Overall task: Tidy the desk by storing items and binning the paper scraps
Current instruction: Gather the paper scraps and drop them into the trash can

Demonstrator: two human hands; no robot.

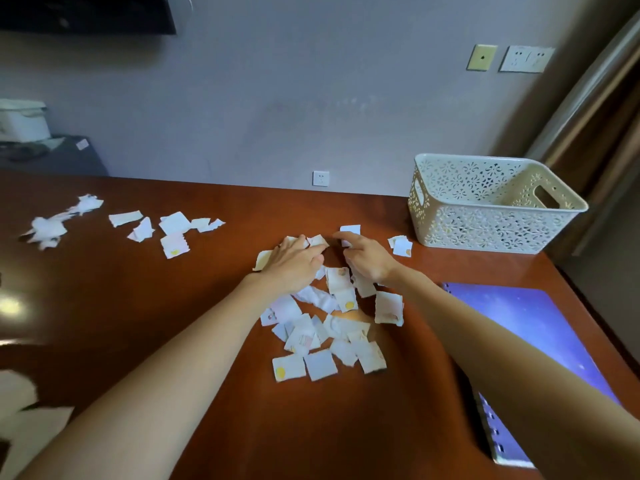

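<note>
**Both hands flat on the scrap pile at mid-frame**

The left hand (294,259) lies palm down on the far edge of the central pile of paper scraps (329,327), fingers (313,251) loosely curled over a few pieces – whether any is pinched I cannot tell; the right hand (367,259) rests just beside it, fingers spread and bent, tips touching a scrap, nothing clearly gripped; the pile spreads toward the lower centre on the brown surface (173,306). A second scatter of scraps (166,228) lies at the left of the frame, well apart. A white perforated basket (491,223) stands upright at the upper right – near two stray scraps (401,244); a purple spiral notebook (526,341) lies flat at the lower right, partly under the right forearm.
</note>
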